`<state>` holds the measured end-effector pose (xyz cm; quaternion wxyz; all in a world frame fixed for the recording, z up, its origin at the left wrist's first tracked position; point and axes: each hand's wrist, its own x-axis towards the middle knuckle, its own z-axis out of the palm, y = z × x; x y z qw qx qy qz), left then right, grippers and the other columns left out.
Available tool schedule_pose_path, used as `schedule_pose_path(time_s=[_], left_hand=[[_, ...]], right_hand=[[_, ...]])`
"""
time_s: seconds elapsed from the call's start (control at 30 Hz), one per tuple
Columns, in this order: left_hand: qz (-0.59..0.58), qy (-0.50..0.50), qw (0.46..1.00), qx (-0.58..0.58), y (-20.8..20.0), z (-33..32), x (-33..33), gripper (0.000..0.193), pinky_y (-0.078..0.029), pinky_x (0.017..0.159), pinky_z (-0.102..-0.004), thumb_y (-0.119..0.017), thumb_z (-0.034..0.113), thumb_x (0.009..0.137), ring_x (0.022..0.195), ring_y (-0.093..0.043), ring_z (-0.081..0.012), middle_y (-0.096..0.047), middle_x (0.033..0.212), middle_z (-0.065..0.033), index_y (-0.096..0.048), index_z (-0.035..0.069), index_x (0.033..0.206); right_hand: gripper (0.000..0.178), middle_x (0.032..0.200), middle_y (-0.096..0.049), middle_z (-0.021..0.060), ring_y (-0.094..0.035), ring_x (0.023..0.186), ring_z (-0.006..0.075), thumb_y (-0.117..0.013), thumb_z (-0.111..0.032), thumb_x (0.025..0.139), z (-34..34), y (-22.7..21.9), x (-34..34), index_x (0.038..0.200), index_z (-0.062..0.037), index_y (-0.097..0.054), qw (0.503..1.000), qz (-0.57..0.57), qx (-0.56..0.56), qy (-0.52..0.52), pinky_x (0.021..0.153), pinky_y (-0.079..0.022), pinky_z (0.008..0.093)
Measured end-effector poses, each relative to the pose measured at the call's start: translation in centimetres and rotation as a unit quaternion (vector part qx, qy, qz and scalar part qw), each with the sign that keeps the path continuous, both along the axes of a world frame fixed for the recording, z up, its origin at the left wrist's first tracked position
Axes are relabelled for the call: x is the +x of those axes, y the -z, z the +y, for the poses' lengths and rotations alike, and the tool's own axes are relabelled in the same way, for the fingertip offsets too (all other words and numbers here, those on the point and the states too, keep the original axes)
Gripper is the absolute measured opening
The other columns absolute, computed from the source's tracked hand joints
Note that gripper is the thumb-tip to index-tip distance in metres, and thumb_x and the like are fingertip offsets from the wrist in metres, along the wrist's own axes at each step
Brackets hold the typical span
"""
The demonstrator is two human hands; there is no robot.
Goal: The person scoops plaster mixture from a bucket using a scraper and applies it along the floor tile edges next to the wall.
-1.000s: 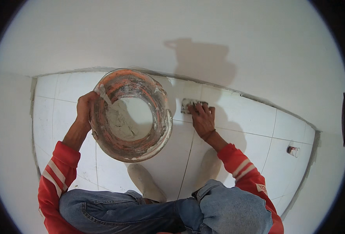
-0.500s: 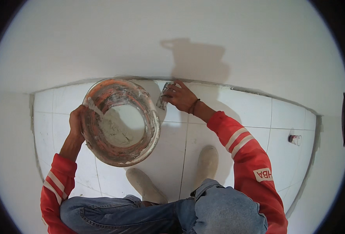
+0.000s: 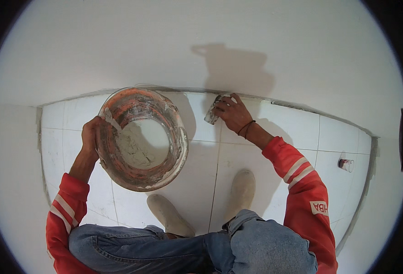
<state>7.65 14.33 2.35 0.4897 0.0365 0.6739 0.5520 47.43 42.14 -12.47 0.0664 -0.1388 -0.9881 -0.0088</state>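
the left hand (image 3: 91, 137) curled its fingers over the rim of a round orange plastic bucket smeared with grey-white paste (image 3: 140, 137), held tilted above the white tiled floor (image 3: 201, 169). the right hand (image 3: 231, 112) pinched a small paste-coated scraper (image 3: 212, 114) at the wall joint. tilted further, the bucket could have spilled paste onto the tiles.
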Motion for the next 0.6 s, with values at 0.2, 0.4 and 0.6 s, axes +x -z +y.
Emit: schedule_pose_path(time_s=[0.2, 0.4, 0.6], left_hand=[[-0.015, -0.008, 1.000, -0.004, 0.6, -0.2, -0.7, 0.032, -0.056, 0.084, -0.0438, -0.054, 0.025, 0.095, 0.090, -0.065, -0.0267, -0.067, 0.103, -0.0125, -0.065, 0.001, 0.114], [-0.029, -0.017, 0.999, 0.016, 0.1, 0.0, 0.1, 0.034, -0.056, 0.087, -0.0443, -0.054, 0.027, 0.096, 0.093, -0.065, -0.0275, -0.067, 0.106, -0.0138, -0.064, 0.003, 0.117], [-0.026, 0.020, 0.999, 0.006, -0.3, 0.0, 0.0, 0.041, -0.054, 0.092, -0.0449, -0.053, 0.029, 0.096, 0.100, -0.064, -0.0293, -0.067, 0.112, -0.0158, -0.062, 0.001, 0.124]], right_hand=[[0.023, 0.122, -0.072, -0.0012, -0.061, 0.125, 0.0230, -0.065, -0.014, 0.093, 0.6, -0.1, 2.9, 0.110, -0.0217, -0.078, 1.000, 0.012, -0.002, 0.028, 0.118, -0.037, 0.0528], [0.031, 0.124, -0.071, -0.0038, -0.062, 0.125, 0.0217, -0.066, -0.005, 0.090, 1.0, -0.3, 5.4, 0.113, -0.0232, -0.077, 0.998, 0.029, -0.019, 0.051, 0.118, -0.038, 0.0499], [0.029, 0.125, -0.072, -0.0019, -0.060, 0.129, 0.0230, -0.063, -0.010, 0.092, 1.8, -0.4, 7.7, 0.113, -0.0228, -0.078, 0.998, 0.004, 0.004, 0.056, 0.116, -0.039, 0.0502]])
